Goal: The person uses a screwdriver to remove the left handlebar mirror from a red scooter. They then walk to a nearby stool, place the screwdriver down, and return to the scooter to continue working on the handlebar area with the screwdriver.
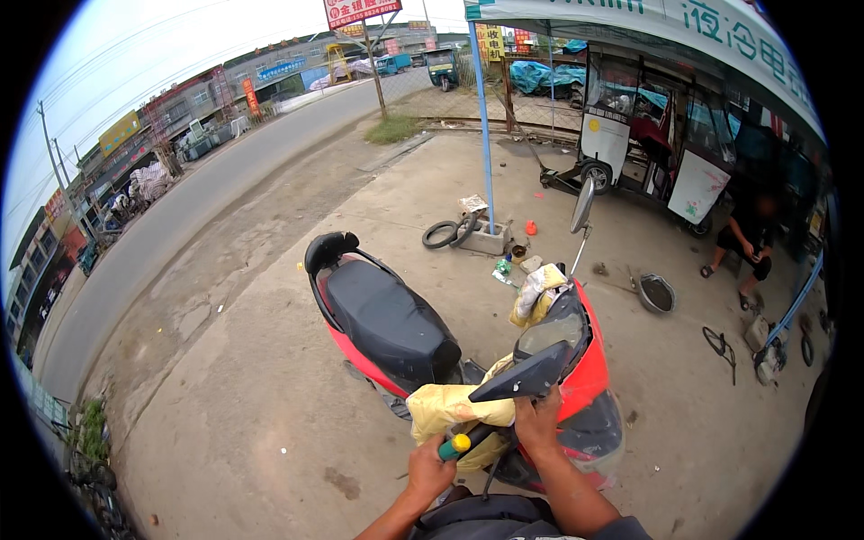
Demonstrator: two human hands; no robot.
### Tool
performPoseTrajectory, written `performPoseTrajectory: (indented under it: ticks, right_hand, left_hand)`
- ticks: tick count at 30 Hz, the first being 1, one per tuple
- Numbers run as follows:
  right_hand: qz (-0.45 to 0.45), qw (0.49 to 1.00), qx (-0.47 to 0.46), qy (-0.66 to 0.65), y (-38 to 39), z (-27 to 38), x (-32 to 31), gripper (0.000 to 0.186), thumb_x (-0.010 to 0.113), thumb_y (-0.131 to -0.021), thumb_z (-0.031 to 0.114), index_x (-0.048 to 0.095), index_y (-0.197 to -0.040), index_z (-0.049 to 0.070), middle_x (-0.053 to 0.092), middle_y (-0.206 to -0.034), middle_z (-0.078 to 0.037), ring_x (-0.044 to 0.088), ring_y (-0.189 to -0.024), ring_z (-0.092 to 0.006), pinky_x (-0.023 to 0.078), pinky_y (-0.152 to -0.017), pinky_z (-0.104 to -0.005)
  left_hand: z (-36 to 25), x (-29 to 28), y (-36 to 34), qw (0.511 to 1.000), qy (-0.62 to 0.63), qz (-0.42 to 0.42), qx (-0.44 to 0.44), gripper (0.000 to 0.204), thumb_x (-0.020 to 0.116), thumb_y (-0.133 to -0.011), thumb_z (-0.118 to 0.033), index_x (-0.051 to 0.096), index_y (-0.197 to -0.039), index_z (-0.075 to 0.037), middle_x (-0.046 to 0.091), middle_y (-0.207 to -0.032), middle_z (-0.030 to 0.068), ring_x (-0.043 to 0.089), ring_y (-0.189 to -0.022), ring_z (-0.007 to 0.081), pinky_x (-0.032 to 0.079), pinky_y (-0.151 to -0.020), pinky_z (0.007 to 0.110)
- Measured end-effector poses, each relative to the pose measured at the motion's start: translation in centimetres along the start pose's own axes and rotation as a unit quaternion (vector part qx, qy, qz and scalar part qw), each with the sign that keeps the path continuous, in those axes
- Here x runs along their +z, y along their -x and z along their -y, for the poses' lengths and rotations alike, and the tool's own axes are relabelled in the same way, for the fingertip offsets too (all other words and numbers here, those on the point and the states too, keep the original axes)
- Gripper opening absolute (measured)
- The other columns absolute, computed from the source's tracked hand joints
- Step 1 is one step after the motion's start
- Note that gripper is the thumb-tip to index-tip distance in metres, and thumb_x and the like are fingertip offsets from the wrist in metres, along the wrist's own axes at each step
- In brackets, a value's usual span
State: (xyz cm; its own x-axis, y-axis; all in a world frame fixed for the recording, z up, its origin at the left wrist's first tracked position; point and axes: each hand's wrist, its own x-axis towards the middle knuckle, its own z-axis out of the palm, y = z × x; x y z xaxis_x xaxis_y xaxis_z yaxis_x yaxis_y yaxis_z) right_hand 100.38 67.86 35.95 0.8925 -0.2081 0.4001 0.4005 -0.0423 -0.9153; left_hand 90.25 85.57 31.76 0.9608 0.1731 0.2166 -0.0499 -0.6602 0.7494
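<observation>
A red electric scooter (pixel 587 346) with a black seat (pixel 382 306) stands right in front of me. My left hand (pixel 429 470) is closed around a screwdriver, whose green handle with a yellow end (pixel 456 445) sticks out of the fist; its shaft is hidden. My right hand (pixel 538 421) is closed at the base of the scooter's black near-side mirror (pixel 522 373), with part of its fingers hidden. Yellow padded covers (pixel 454 407) wrap the near handlebar, next to both hands. The far mirror (pixel 582 207) stands up on its stem.
A blue canopy pole (pixel 481 126) rises from a concrete block (pixel 483 238) beside black tyres (pixel 441 234). To the right are a metal basin (pixel 656 294), a seated person (pixel 750 238) and loose parts. Farther back stands a white-panelled three-wheeler (pixel 607 144). A road (pixel 207 193) runs along the left.
</observation>
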Motion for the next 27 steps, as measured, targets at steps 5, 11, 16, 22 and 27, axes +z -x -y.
performPoseTrajectory:
  ticks: [5, 11, 16, 22, 27]
  right_hand:
    - [0.010, 1.000, -0.016, 0.005, 1.1, -0.8, -1.0, 0.019, 0.057, -0.102, 0.014, 0.055, -0.115, 0.000, 0.065, -0.098, -0.006, 0.061, -0.096, -0.0148, 0.048, -0.089, -0.0309]
    - [-0.009, 0.998, 0.030, -0.048, -0.1, -2.2, -2.6, 0.018, 0.047, -0.107, 0.020, 0.053, -0.106, 0.003, 0.064, -0.095, -0.007, 0.063, -0.090, -0.0178, 0.051, -0.087, -0.0336]
    - [-0.028, 0.983, 0.052, -0.172, -0.9, -3.6, -2.1, 0.020, 0.049, -0.106, 0.022, 0.050, -0.106, 0.002, 0.060, -0.088, -0.006, 0.061, -0.083, -0.0174, 0.051, -0.083, -0.0332]
    - [-0.047, 0.973, 0.093, -0.204, -2.2, -3.8, -1.3, 0.017, 0.051, -0.105, 0.020, 0.048, -0.101, 0.004, 0.050, -0.077, -0.003, 0.053, -0.070, -0.0156, 0.050, -0.072, -0.0342]
    - [-0.082, 0.944, 0.191, -0.256, -4.4, -3.8, -0.7, 0.018, 0.050, -0.104, 0.021, 0.048, -0.090, 0.008, 0.041, -0.067, 0.001, 0.043, -0.054, -0.0115, 0.046, -0.056, -0.0332]
  left_hand:
    - [0.2, 0.4, 0.0, 1.000, -0.002, 0.001, -0.006, 0.016, 0.069, -0.076, -0.009, 0.062, -0.090, -0.004, 0.066, -0.081, 0.0215, 0.064, -0.080, 0.0445, 0.050, -0.067, 0.050]
    - [0.3, 0.5, 0.1, 1.000, -0.003, 0.002, 0.003, 0.016, 0.068, -0.077, -0.009, 0.062, -0.090, -0.004, 0.066, -0.081, 0.0214, 0.064, -0.079, 0.0442, 0.051, -0.067, 0.050]
    - [0.2, 0.5, 0.0, 1.000, 0.004, 0.001, 0.003, 0.016, 0.069, -0.077, -0.009, 0.062, -0.091, -0.004, 0.066, -0.080, 0.0213, 0.064, -0.079, 0.0443, 0.051, -0.067, 0.050]
    - [-0.2, 0.2, 0.0, 1.000, 0.011, -0.001, -0.004, 0.018, 0.071, -0.077, -0.010, 0.063, -0.091, -0.004, 0.065, -0.081, 0.0226, 0.064, -0.080, 0.0448, 0.051, -0.067, 0.047]
    - [0.0, 0.3, 0.1, 1.000, 0.019, -0.005, -0.004, 0.018, 0.072, -0.076, -0.009, 0.063, -0.091, -0.003, 0.065, -0.081, 0.0231, 0.064, -0.080, 0.0450, 0.051, -0.067, 0.046]
